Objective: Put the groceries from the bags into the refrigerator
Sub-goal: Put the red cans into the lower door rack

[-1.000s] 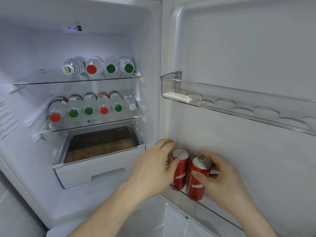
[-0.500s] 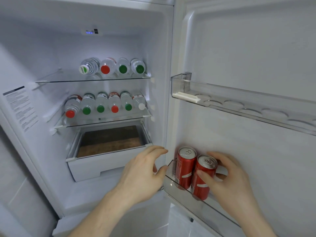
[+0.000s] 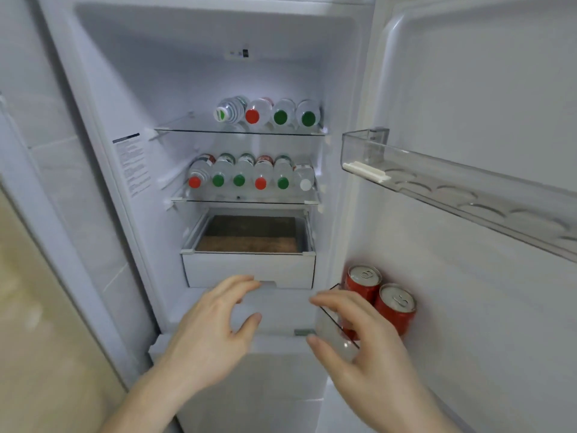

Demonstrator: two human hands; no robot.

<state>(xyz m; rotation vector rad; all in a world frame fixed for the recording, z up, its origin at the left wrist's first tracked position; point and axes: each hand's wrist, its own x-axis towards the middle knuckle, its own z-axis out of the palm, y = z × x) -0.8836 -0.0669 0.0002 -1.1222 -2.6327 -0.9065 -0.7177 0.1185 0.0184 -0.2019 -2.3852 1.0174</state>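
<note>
Two red soda cans (image 3: 394, 307) stand side by side in the lower door bin (image 3: 331, 335) of the open refrigerator. My right hand (image 3: 359, 348) hovers just left of them, fingers loosely spread, holding nothing. My left hand (image 3: 215, 326) floats in front of the fridge floor below the white drawer (image 3: 249, 270), fingers relaxed and empty. Several water bottles (image 3: 268, 112) lie on the top glass shelf. More bottles (image 3: 249, 175) with red, green and white caps lie on the shelf beneath.
A clear upper door bin (image 3: 452, 189) juts out at the right, empty. The drawer is partly pulled out and shows a brown base. A beige wall or panel (image 3: 40, 323) runs down the left. No grocery bags are in view.
Both hands have let go of the cans and drawn back to the left. The cans stay in the door bin. The view has pulled back from the fridge.
</note>
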